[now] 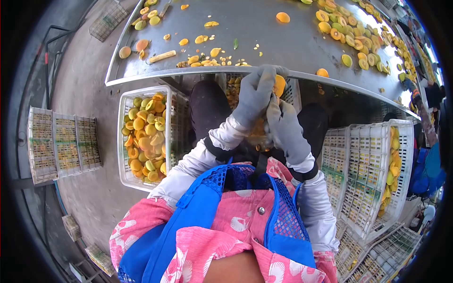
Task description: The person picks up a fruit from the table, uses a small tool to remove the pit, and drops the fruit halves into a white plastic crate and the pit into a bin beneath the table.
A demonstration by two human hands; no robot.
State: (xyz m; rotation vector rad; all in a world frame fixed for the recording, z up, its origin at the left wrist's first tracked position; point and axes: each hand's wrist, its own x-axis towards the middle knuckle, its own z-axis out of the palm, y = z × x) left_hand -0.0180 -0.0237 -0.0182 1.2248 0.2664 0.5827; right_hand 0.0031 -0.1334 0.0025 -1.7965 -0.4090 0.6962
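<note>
My left hand [255, 96], in a grey glove, is closed around a yellow-orange peach piece [280, 86] at the near edge of the metal table. Just below it, my right hand [286, 128], also gloved in grey, is closed with its fingertips up against the fruit. Whatever the right fingers grip is hidden. Beneath both hands, between my knees, stands a crate [293, 92] with fruit pieces in it. Pits and scraps [217, 62] lie along the table edge beside my left hand.
The metal table [264, 42] carries a wooden-handled tool [162, 57], a whole peach [282, 17] and many cut fruits [351, 35] at right. A white crate of fruit halves [123, 155] stands at left. More crates [363, 174] stand at right. Another person's arm [420, 106] shows far right.
</note>
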